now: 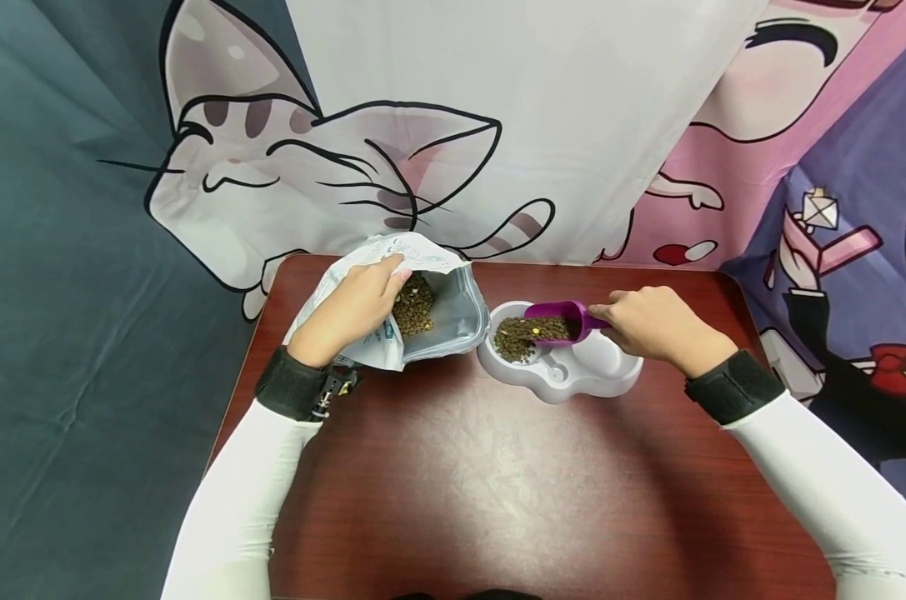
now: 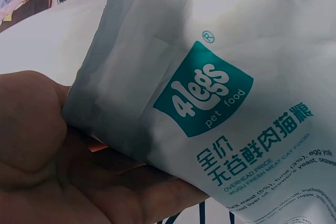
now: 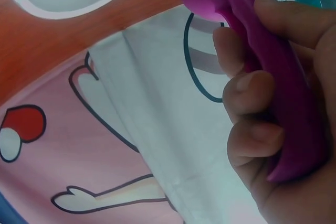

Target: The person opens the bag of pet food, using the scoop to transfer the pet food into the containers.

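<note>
A white cat food bag [image 2: 278, 93], marked "4Legs pet food", stands open on the table with brown kibble [image 1: 413, 304] inside. My left hand [image 1: 355, 304] grips the edge of its mouth on the left side. In my right hand [image 1: 648, 323] is a purple scoop [image 1: 582, 315], its handle [image 3: 283, 93] wrapped by my curled fingers. The scoop is loaded with kibble and tilts over the left bowl of a white double pet bowl [image 1: 550, 383]. More kibble [image 1: 514, 342] lies in that left bowl, under the scoop's lip. The right bowl [image 1: 601, 354] holds no kibble.
The brown table [image 1: 498, 483] ends at a back edge just behind the bag. Behind it hangs a cloth [image 1: 573, 125] printed with cartoon figures. The pet bowl stands close to the right of the bag.
</note>
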